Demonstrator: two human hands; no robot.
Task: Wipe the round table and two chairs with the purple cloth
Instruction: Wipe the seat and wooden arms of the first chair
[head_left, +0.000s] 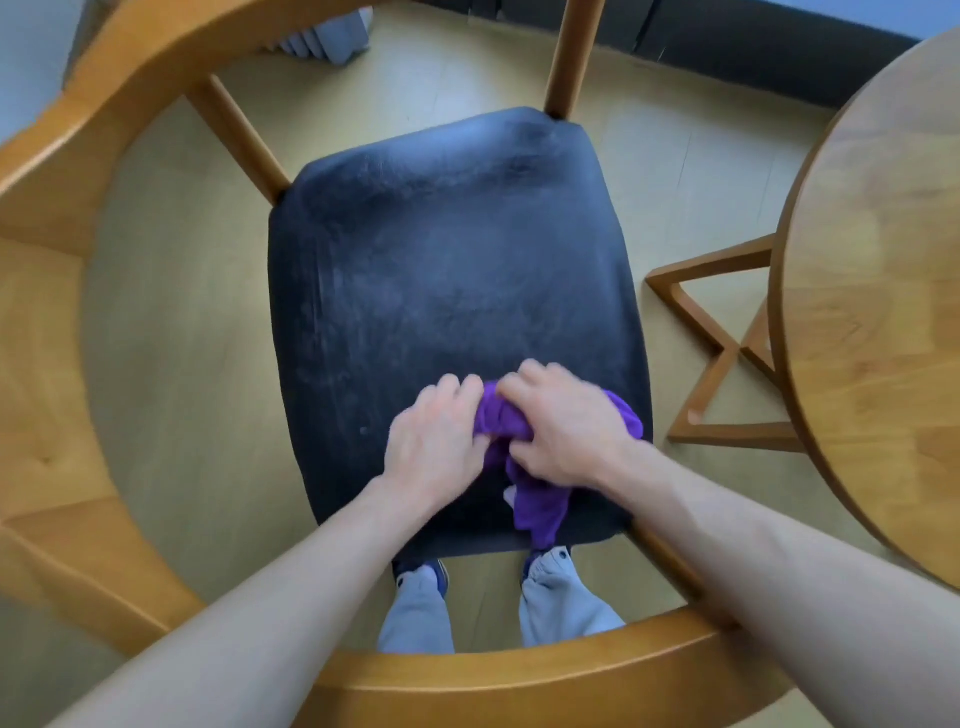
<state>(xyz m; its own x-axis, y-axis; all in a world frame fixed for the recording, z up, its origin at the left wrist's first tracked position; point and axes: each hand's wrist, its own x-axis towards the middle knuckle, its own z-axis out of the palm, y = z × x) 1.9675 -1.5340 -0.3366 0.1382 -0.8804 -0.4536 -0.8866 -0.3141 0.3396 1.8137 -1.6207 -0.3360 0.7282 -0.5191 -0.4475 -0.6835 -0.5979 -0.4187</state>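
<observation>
A wooden chair with a black padded seat (447, 270) fills the middle of the head view, seen from above and behind its curved backrest (519, 680). The purple cloth (530, 499) lies bunched on the near right part of the seat, one end hanging over the near edge. My left hand (436, 441) presses on the cloth's left side with curled fingers. My right hand (561, 421) grips the bunched cloth from the right. Both hands touch the cloth and nearly touch each other. The round wooden table (878, 291) stands at the right.
The chair's curved wooden rail (67, 171) rings the seat on the left and near sides. The table's wooden base (722, 364) sits on the floor right of the seat. My feet (421, 577) stand under the near seat edge. A dark wall base (753, 47) runs along the far side.
</observation>
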